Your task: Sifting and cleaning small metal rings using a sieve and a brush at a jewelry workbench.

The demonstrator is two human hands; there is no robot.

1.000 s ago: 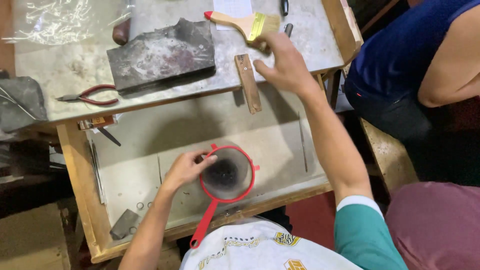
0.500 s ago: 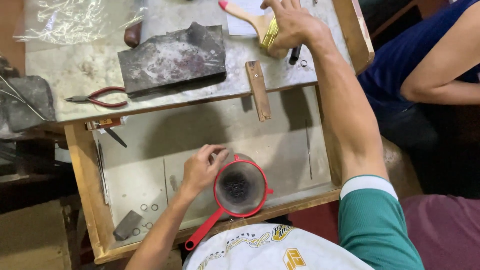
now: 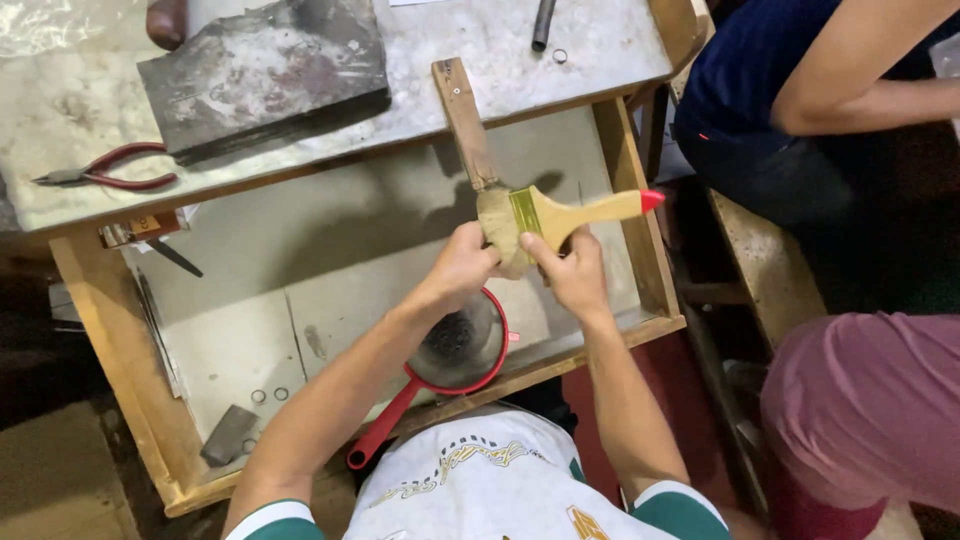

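Both hands are gripping the paintbrush over the red strainer, left hand pinching bristles, right hand closing around the ferrule.

One paintbrush, one red sieve, one pair of pliers, one dark slab, two small rings.

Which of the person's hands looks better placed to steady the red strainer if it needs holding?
Probably the left hand: its wrist lies directly over the red strainer, while the right hand grips the paintbrush by its ferrule, farther from the strainer.
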